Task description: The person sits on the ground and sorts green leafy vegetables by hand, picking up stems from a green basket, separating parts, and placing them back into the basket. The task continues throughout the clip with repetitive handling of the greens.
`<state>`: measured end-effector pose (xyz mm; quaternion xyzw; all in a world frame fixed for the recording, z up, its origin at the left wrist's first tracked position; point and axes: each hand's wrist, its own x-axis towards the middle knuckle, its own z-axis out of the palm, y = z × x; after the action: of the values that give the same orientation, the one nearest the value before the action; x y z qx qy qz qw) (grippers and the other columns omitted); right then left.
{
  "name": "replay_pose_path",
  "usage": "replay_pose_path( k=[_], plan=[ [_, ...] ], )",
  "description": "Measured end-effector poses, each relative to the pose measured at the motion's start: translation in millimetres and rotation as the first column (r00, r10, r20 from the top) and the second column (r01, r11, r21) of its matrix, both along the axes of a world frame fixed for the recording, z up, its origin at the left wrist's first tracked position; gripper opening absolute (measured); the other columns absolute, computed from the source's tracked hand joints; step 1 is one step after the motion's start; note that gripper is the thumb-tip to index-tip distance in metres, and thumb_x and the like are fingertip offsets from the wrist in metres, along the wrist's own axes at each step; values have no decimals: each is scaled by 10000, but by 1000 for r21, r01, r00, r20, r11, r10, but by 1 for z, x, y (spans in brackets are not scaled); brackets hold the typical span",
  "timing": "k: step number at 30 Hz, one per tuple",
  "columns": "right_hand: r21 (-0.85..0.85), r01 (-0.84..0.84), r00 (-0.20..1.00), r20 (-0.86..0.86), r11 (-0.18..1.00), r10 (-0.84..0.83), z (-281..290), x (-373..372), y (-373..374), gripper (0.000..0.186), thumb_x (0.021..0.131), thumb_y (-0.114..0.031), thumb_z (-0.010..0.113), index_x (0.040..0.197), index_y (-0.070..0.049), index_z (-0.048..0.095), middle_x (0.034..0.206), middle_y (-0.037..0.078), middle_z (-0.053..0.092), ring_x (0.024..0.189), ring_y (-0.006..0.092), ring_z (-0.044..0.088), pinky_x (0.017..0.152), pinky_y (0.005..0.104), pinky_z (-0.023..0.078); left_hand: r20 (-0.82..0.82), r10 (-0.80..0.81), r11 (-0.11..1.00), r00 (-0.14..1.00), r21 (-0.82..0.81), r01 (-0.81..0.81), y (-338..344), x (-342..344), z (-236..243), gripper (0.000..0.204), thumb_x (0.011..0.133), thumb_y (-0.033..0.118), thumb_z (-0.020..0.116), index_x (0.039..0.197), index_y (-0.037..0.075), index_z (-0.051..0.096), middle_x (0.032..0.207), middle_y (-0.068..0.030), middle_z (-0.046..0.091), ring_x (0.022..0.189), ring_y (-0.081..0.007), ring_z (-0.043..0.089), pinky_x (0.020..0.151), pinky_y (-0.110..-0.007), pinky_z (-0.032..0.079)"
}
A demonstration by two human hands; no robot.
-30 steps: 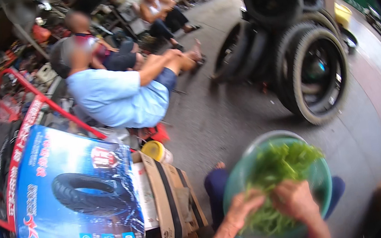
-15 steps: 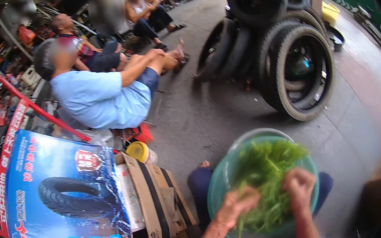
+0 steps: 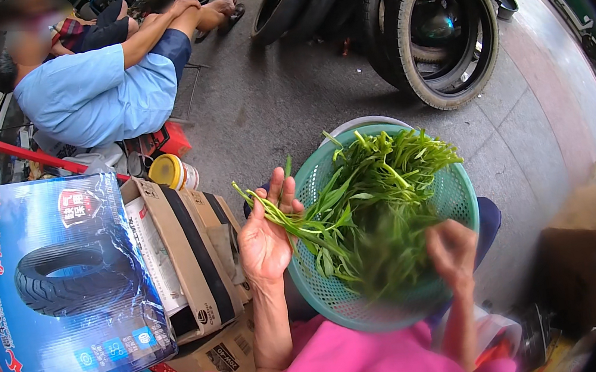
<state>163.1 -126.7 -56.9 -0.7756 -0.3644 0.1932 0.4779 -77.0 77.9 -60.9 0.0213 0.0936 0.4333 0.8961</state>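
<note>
A green plastic colander [image 3: 306, 261] full of leafy greens [image 3: 388, 182] sits in front of me at my lap. To its left, my left hand [image 3: 266, 239] is raised palm up, holding several long green stems [image 3: 281, 218] under its curled fingers. The leafy ends of these stems trail over the colander's left side. At the right rim, my right hand [image 3: 451, 252] is curled closed and a little blurred. Smeared greens lie just left of it, and whether its fingers hold any cannot be made out. A pale basin [image 3: 372, 122] shows behind the colander's far rim.
At left, a blue printed carton with a tyre picture [image 3: 78, 290] stands against brown cardboard boxes [image 3: 198, 255]. A yellow-lidded bucket [image 3: 170, 173] is beyond them. A person in a light blue shirt [image 3: 87, 97] sits far left. Several tyres [image 3: 436, 32] stand far right; a brown box [image 3: 593, 252] is near right.
The view has tilted down. My left hand has left the greens over the colander and moved to its left, turning palm up with stems in it. My right hand remains over the right side.
</note>
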Motion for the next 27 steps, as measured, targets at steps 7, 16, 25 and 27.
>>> replay_pose_path(
  k=[7, 16, 25, 27],
  plan=[
    [-96, -276, 909, 298, 956, 292, 2, -2, 5, 95, 791, -34, 709, 876, -29, 666, 746, 111, 603, 616, 270, 603, 576, 364, 483, 7, -16, 1000, 1000, 10, 16, -1, 4, 2, 169, 1039, 123, 462, 1141, 48, 573, 1552, -121, 380, 1406, -283, 411, 1050, -469, 465],
    [-81, -317, 871, 370, 945, 324, 20, 5, 21, 99, 813, -64, 735, 884, -30, 674, 806, 96, 666, 704, 277, 663, 592, 378, 516, 194, -82, 996, 978, 48, 74, -7, -1, 6, 124, 1033, 116, 483, 1110, 25, 516, 886, -67, 508, 660, -131, 419, 516, -260, 300],
    [-34, -151, 767, 626, 988, 139, 24, 5, 82, 119, 831, -116, 729, 898, -43, 664, 906, 99, 646, 813, 274, 651, 654, 388, 526, -58, -138, 968, 989, 202, 147, -3, -8, 16, 154, 1020, 179, 537, 1087, 41, 526, 916, -96, 529, 652, -146, 442, 496, -257, 319],
    [-188, -138, 725, 649, 972, 228, 18, 11, 90, 102, 837, -127, 712, 881, -48, 664, 873, 94, 627, 815, 273, 632, 662, 399, 517, -225, -131, 952, 966, 245, 186, -4, -7, 21, 344, 943, 334, 665, 1092, 54, 535, 959, -97, 531, 666, -137, 457, 467, -231, 300]
  ],
)
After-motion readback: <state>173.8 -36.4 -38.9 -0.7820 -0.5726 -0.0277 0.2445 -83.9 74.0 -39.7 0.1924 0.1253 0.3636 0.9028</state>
